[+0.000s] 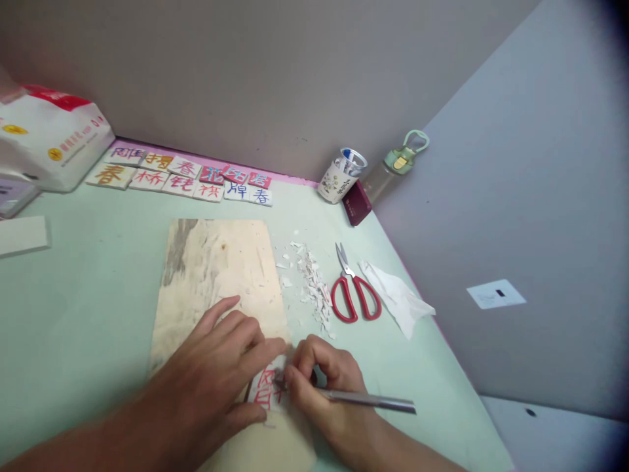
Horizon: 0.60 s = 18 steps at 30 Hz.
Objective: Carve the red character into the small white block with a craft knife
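A small white tile with red strokes drawn on it lies on a pale wooden board. My left hand holds the tile down, thumb at its near edge and index finger at its far edge. In my right hand is a slim silver craft knife, pinched like a pen, its handle pointing right. The knife's tip meets the tile's right side, partly hidden by my fingers. White shavings are scattered just right of the board.
Red-handled scissors and a crumpled tissue lie to the right. Along the back sit several character tiles, a can, a dark red box and a bottle. A tissue pack stands back left.
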Motion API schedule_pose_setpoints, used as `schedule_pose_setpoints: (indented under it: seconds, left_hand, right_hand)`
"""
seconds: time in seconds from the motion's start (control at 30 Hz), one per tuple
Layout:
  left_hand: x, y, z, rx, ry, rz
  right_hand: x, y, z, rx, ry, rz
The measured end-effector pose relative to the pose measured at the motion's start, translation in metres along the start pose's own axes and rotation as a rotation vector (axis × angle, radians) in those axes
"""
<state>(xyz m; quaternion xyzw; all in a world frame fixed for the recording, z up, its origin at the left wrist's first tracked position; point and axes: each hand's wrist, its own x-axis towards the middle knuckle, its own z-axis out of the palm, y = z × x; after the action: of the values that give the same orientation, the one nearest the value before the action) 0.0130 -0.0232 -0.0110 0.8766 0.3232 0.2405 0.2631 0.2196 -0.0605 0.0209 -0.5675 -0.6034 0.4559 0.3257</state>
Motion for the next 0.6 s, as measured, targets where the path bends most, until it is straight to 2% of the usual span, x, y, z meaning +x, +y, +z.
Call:
schedule_pose_setpoints:
  seconds: [0.07,0.23,0.4,0.53,0.6]
  left_hand:
    - [0.0,-0.001,-0.002,0.011,-0.035,0.022]
    - [-0.002,-0.008,0.006,-0.057,0.09,0.044]
    - [-0.004,-0.012,0.007,-0.113,0.124,0.043]
    - [-0.002,-0.014,0.002,-0.072,0.056,0.094]
    - [-0.001,-0.015,0.001,-0.068,0.062,0.105]
  right_hand:
    - [0.001,0.002,-0.001,0.038,-0.006,0.024]
    - [0.004,0.006,-0.007,0.107,-0.004,0.083]
    - [0.01,0.007,-0.018,0.147,0.038,0.104]
    - [0.013,0.006,-0.022,0.156,0.056,0.091]
    - [0.013,0.006,-0.023,0.151,0.064,0.086]
